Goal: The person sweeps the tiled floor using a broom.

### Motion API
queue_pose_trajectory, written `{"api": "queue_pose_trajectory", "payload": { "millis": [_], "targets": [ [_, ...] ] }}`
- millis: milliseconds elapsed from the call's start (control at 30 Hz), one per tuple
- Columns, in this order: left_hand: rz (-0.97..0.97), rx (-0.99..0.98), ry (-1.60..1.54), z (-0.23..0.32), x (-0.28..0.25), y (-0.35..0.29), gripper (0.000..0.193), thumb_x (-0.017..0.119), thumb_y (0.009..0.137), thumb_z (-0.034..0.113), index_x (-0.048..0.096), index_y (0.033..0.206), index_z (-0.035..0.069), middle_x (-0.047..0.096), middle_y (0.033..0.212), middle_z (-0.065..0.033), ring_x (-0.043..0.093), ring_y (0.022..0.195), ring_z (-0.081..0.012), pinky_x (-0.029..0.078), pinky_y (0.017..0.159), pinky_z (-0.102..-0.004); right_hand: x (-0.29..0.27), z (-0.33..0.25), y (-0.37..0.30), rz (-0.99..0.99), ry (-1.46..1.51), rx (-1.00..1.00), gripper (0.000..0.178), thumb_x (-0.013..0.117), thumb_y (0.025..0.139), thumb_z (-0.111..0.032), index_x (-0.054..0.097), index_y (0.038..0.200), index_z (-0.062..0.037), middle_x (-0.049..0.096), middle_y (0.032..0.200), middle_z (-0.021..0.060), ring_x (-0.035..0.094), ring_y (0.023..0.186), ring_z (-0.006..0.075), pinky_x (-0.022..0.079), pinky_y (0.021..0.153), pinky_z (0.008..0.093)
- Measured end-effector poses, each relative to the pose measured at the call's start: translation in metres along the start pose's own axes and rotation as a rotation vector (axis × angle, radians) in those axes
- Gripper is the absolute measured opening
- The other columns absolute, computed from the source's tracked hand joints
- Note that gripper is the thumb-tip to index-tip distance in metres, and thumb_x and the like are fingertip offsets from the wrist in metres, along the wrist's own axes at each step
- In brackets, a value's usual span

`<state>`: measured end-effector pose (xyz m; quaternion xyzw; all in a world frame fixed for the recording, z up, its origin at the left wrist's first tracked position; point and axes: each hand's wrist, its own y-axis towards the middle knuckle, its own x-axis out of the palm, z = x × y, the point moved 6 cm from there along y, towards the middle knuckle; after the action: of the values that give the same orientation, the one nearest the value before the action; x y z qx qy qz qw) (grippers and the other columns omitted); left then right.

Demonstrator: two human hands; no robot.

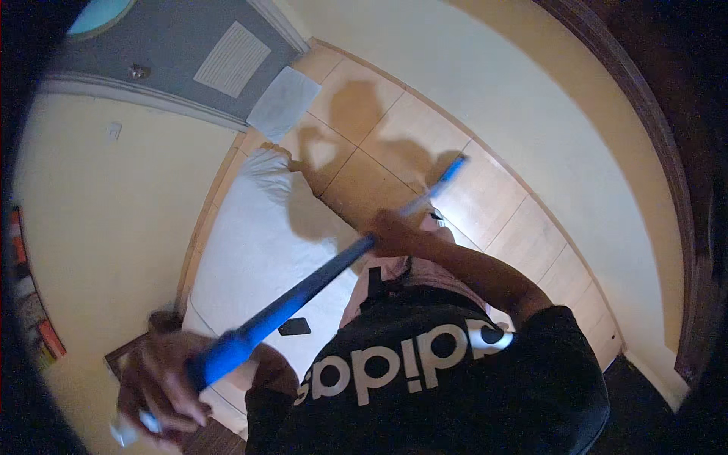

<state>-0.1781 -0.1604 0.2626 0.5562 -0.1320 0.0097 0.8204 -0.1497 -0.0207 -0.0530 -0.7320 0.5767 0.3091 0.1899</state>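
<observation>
A long blue pole (303, 292) slants across my body from lower left to upper right. My right hand (394, 233) is closed around it near its middle. Beyond that hand, a paler stretch leads to a bright blue tip, slightly smeared by motion. At lower left my left hand (163, 383) wraps the thicker blue end, its fingers partly blurred. Small white bits show at those fingers; what they are I cannot make out. Below the pole, a black phone (294, 326) lies on a white-covered bed (243, 258).
A grey door (171, 57) with a louvred vent stands at upper left, a pale mat (284, 102) before it. Tiled floor (485, 182) runs along the right wall (546, 114), with shadows across it. Bunched cloth (265, 171) lies at the bed's far end.
</observation>
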Motion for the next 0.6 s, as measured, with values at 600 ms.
{"api": "queue_pose_trajectory", "payload": {
  "millis": [600],
  "targets": [
    [0.286, -0.140, 0.478, 0.023, -0.095, -0.052, 0.020, 0.057, 0.064, 0.015, 0.039, 0.056, 0.014, 0.034, 0.036, 0.0036, 0.030, 0.029, -0.0069, 0.029, 0.040, -0.0241, 0.055, 0.057, 0.061, 0.047, 0.056, 0.112, 0.016, 0.057, 0.056, -0.021, 0.046, 0.057, -0.0079, 0.048, 0.057, 0.0110, 0.048, 0.058, 0.0291, 0.036, 0.052, 0.0378]
  ]
}}
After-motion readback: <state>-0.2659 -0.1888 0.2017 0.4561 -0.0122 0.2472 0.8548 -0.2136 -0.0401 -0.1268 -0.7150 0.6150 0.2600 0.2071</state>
